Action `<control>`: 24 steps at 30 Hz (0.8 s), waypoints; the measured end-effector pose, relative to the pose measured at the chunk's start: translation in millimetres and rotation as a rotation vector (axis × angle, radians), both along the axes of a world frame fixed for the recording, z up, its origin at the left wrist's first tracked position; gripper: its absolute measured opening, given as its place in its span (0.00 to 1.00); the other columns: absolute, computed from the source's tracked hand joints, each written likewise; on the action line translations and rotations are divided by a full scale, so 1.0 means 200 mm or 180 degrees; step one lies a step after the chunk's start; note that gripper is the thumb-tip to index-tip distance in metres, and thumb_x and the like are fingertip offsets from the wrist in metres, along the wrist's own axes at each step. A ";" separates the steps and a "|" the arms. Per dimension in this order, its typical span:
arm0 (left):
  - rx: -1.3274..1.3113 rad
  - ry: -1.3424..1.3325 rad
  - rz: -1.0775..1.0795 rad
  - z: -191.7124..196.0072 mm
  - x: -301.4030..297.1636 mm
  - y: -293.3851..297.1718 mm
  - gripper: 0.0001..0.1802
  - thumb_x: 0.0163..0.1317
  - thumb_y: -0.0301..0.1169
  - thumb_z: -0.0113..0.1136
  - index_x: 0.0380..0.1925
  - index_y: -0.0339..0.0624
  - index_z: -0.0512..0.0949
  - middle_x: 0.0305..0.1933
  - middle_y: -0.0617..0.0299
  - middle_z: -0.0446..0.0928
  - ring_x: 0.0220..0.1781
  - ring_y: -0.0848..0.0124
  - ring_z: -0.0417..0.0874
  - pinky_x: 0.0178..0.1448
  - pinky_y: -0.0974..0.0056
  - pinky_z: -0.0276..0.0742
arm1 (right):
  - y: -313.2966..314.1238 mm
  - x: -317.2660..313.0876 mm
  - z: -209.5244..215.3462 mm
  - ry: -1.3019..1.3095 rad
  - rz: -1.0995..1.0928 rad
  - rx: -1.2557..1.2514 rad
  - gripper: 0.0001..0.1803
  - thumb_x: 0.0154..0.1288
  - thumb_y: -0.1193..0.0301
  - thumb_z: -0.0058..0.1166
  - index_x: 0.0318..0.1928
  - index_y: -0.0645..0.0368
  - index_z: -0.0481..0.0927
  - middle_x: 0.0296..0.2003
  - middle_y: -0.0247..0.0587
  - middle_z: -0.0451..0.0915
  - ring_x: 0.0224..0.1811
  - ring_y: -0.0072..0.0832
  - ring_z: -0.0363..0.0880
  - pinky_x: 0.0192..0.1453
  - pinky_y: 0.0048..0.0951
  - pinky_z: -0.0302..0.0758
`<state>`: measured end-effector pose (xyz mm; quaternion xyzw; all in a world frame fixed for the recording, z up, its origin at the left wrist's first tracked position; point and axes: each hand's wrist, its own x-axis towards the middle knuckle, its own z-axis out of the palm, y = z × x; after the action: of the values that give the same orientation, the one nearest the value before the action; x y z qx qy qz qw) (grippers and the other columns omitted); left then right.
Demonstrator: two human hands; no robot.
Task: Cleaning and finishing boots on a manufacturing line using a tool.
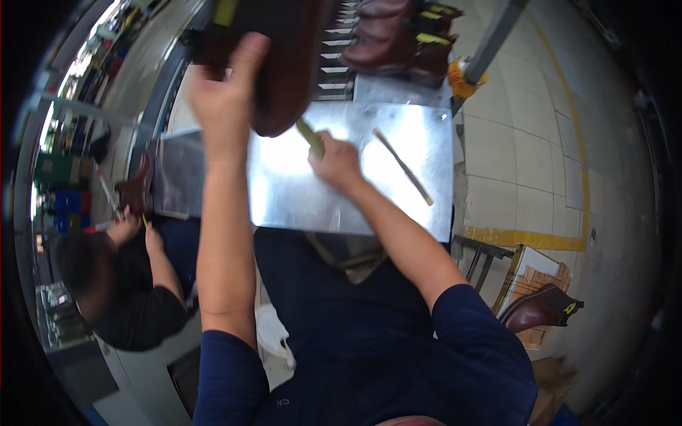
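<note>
My left hand (226, 106) is closed around a dark brown ankle boot (288, 89), raised above the metal worktable (305, 202) with its toe end toward me. Part of the boot is cut off by the upper edge of the picture. In my closed right hand (337, 163) is a tool with a yellow-green handle (310, 138). Its far end meets the boot's toe end, and the working tip is hidden or too blurred to make out. A thin stick-like tool (403, 167), pale at both ends and dark in the middle, lies slantwise on the table's right half.
Several brown boots (398, 39) stand beyond the table beside a slatted conveyor (335, 53). A metal post (494, 42) with orange wrapping rises at the far right. Another boot (543, 309) rests on a cardboard box at right. A co-worker (131, 298) handles a boot at left.
</note>
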<state>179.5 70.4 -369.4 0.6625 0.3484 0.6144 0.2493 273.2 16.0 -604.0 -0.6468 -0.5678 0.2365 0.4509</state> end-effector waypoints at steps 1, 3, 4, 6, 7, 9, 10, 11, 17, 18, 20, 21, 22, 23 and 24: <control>-0.0073 -0.0299 0.0147 0.02 -0.13 0.01 0.21 0.63 0.42 0.77 0.46 0.37 0.85 0.44 0.60 0.86 0.44 0.72 0.83 0.54 0.67 0.76 | 0.01 0.02 0.01 0.0033 -0.0081 0.0200 0.18 0.64 0.62 0.61 0.50 0.56 0.79 0.31 0.53 0.85 0.36 0.51 0.87 0.45 0.51 0.82; 0.0261 -0.0306 0.0393 -0.03 -0.40 0.04 0.21 0.66 0.40 0.75 0.48 0.34 0.84 0.50 0.58 0.84 0.49 0.71 0.84 0.57 0.67 0.78 | 0.05 0.06 0.00 0.0312 -0.0271 0.0171 0.17 0.62 0.63 0.65 0.46 0.60 0.79 0.33 0.54 0.86 0.36 0.49 0.88 0.43 0.45 0.82; 0.0261 -0.0485 0.0394 -0.07 -0.48 0.01 0.20 0.67 0.39 0.73 0.48 0.32 0.84 0.51 0.57 0.83 0.50 0.70 0.84 0.57 0.66 0.79 | 0.07 0.08 -0.03 0.0487 -0.0301 0.0329 0.17 0.63 0.64 0.66 0.45 0.62 0.81 0.32 0.52 0.86 0.34 0.43 0.88 0.42 0.41 0.82; -0.0379 -0.0958 0.0351 -0.14 -0.52 -0.17 0.22 0.69 0.37 0.70 0.53 0.30 0.81 0.55 0.55 0.82 0.53 0.68 0.84 0.59 0.64 0.80 | 0.07 0.09 -0.04 0.0877 -0.0180 0.0244 0.18 0.62 0.61 0.65 0.46 0.60 0.81 0.34 0.54 0.87 0.37 0.49 0.89 0.44 0.45 0.83; -0.0653 -0.0989 0.0644 -0.27 -0.61 -0.23 0.24 0.70 0.36 0.69 0.58 0.31 0.78 0.56 0.55 0.82 0.53 0.68 0.84 0.59 0.64 0.79 | 0.06 0.08 -0.02 0.1100 -0.0112 0.0278 0.18 0.65 0.64 0.66 0.47 0.65 0.83 0.32 0.43 0.86 0.34 0.26 0.83 0.42 0.31 0.79; -0.1483 -0.1257 0.0870 -0.52 -0.65 -0.38 0.22 0.70 0.36 0.68 0.58 0.34 0.77 0.55 0.57 0.82 0.53 0.69 0.83 0.60 0.64 0.78 | 0.06 0.08 -0.05 0.1058 -0.0049 0.0276 0.17 0.66 0.64 0.66 0.46 0.64 0.83 0.32 0.40 0.84 0.33 0.23 0.80 0.41 0.28 0.77; -0.1667 -0.1394 0.0739 -0.65 -0.67 -0.44 0.21 0.71 0.35 0.68 0.57 0.34 0.77 0.55 0.58 0.82 0.53 0.70 0.82 0.61 0.64 0.78 | 0.05 0.08 -0.04 0.1002 -0.0023 0.0244 0.17 0.66 0.63 0.66 0.46 0.64 0.83 0.32 0.39 0.83 0.33 0.23 0.79 0.41 0.27 0.76; -0.1617 -0.1390 0.0646 -0.75 -0.67 -0.49 0.20 0.71 0.33 0.68 0.56 0.34 0.77 0.54 0.58 0.82 0.53 0.71 0.82 0.61 0.65 0.77 | 0.03 0.06 0.00 0.0983 -0.0006 0.0242 0.16 0.66 0.64 0.67 0.46 0.63 0.82 0.31 0.37 0.82 0.33 0.22 0.78 0.40 0.27 0.75; -0.2250 -0.1187 0.0439 -0.95 -0.59 -0.54 0.17 0.70 0.35 0.69 0.50 0.34 0.82 0.49 0.61 0.84 0.49 0.74 0.83 0.54 0.68 0.77 | 0.03 0.07 0.02 0.1656 -0.0018 0.0020 0.15 0.65 0.65 0.67 0.45 0.63 0.83 0.26 0.34 0.79 0.28 0.19 0.75 0.34 0.25 0.72; -0.2386 -0.0975 0.0221 -0.93 -0.59 -0.54 0.16 0.68 0.36 0.72 0.46 0.34 0.84 0.45 0.61 0.86 0.45 0.74 0.84 0.53 0.67 0.78 | 0.03 0.06 0.03 0.1765 -0.0025 0.0022 0.14 0.65 0.65 0.66 0.44 0.63 0.83 0.27 0.33 0.80 0.28 0.18 0.75 0.35 0.24 0.72; -0.2567 -0.0510 -0.0073 -0.95 -0.61 -0.56 0.18 0.65 0.37 0.74 0.45 0.33 0.85 0.44 0.60 0.87 0.44 0.73 0.86 0.51 0.67 0.80 | 0.03 0.06 -0.01 0.1466 -0.0055 0.0015 0.14 0.66 0.65 0.66 0.44 0.63 0.83 0.28 0.32 0.80 0.28 0.18 0.75 0.35 0.24 0.72; -0.2501 -0.0233 -0.0137 -0.96 -0.60 -0.56 0.20 0.63 0.37 0.76 0.45 0.32 0.85 0.44 0.58 0.88 0.45 0.73 0.87 0.51 0.66 0.81 | 0.03 0.06 -0.01 0.1412 -0.0077 0.0030 0.14 0.66 0.65 0.66 0.44 0.63 0.83 0.28 0.32 0.80 0.29 0.18 0.75 0.35 0.24 0.72; -0.2422 -0.0165 -0.0127 -0.96 -0.58 -0.56 0.19 0.63 0.37 0.76 0.45 0.32 0.85 0.43 0.58 0.89 0.44 0.72 0.88 0.50 0.65 0.82 | 0.03 0.06 -0.02 0.1360 -0.0099 0.0047 0.14 0.66 0.64 0.66 0.44 0.62 0.83 0.28 0.32 0.80 0.29 0.18 0.75 0.36 0.24 0.72; -0.2346 0.0002 -0.0075 -0.95 -0.56 -0.56 0.19 0.63 0.36 0.75 0.45 0.32 0.85 0.42 0.57 0.89 0.44 0.71 0.88 0.50 0.64 0.82 | 0.03 0.06 -0.02 0.1399 -0.0104 0.0001 0.15 0.66 0.64 0.66 0.45 0.62 0.83 0.29 0.32 0.80 0.29 0.18 0.75 0.36 0.23 0.72; -0.2269 0.0172 -0.0023 -0.94 -0.55 -0.56 0.18 0.63 0.36 0.75 0.45 0.32 0.85 0.42 0.57 0.89 0.43 0.71 0.88 0.50 0.64 0.82 | 0.03 0.06 -0.01 0.1377 -0.0093 -0.0012 0.15 0.66 0.64 0.66 0.45 0.62 0.83 0.29 0.32 0.80 0.29 0.18 0.75 0.36 0.23 0.72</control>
<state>69.4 -42.2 -558.4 0.5512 0.5449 0.4356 0.4577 285.2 22.4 -606.9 -0.5900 -0.4478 0.3643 0.5645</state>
